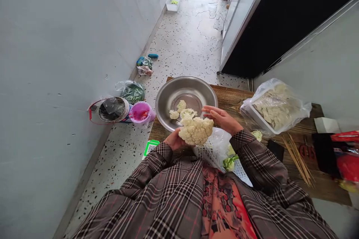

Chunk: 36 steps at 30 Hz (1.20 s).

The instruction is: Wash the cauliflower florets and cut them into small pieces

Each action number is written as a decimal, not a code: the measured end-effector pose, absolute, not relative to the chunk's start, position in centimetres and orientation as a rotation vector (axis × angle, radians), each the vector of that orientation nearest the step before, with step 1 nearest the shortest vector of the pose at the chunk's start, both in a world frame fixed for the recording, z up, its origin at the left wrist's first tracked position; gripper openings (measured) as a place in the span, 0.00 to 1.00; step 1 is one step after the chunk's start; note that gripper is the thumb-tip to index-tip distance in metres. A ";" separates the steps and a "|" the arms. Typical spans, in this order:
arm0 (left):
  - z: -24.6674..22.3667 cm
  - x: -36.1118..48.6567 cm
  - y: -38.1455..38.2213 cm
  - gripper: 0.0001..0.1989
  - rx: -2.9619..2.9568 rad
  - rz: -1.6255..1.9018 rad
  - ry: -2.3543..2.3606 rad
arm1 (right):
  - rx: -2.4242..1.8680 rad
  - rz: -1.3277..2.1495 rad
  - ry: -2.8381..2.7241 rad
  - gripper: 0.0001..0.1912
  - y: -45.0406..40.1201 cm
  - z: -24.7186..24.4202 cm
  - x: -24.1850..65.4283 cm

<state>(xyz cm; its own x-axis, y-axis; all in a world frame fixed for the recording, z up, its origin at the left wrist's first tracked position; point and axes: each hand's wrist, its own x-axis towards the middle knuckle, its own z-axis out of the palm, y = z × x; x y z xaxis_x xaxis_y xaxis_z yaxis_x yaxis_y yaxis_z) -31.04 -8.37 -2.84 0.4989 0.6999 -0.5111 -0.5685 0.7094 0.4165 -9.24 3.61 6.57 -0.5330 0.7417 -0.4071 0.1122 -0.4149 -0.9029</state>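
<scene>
A large piece of cauliflower (198, 131) rests in my left hand (174, 140), whose fingers are wrapped under its left side, over the near rim of a metal bowl (162, 101). Just right of the cauliflower is my right hand (223, 118), its fingers stretched out over the bowl's right edge, with nothing seen in it. Inside the bowl lie several small florets (174, 114). A white perforated basket (243, 171) with a plastic bag and green leaves (229, 163) sits close to my body, partly hidden by my right sleeve.
On the wooden table (231, 99), a bagged white tray (276, 108), wooden skewers (298, 158), red scissors (307, 151) and a green QR card (151, 148). At the left stand a pink bin (150, 114) and a bucket (113, 110); bagged greens (133, 92) lie behind.
</scene>
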 end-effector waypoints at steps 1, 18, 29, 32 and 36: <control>-2.4 -31.1 -7.9 0.28 0.200 0.776 0.694 | -1.143 2.078 -1.290 0.25 2.5 6.4 -9.0; 3.4 -30.2 -4.3 0.34 0.331 0.888 0.740 | -0.954 1.938 -0.339 0.21 -1.0 4.8 -9.4; 0.1 -31.3 -1.7 0.21 0.411 1.064 1.215 | -1.286 1.590 -0.738 0.30 1.4 3.9 -12.8; -1.3 -31.4 -1.7 0.15 0.372 1.025 1.334 | -1.280 1.565 -0.874 0.30 0.7 4.5 -11.4; -2.7 -31.9 -2.8 0.12 0.363 1.018 1.461 | -1.350 1.369 -0.881 0.24 -1.2 5.8 -2.8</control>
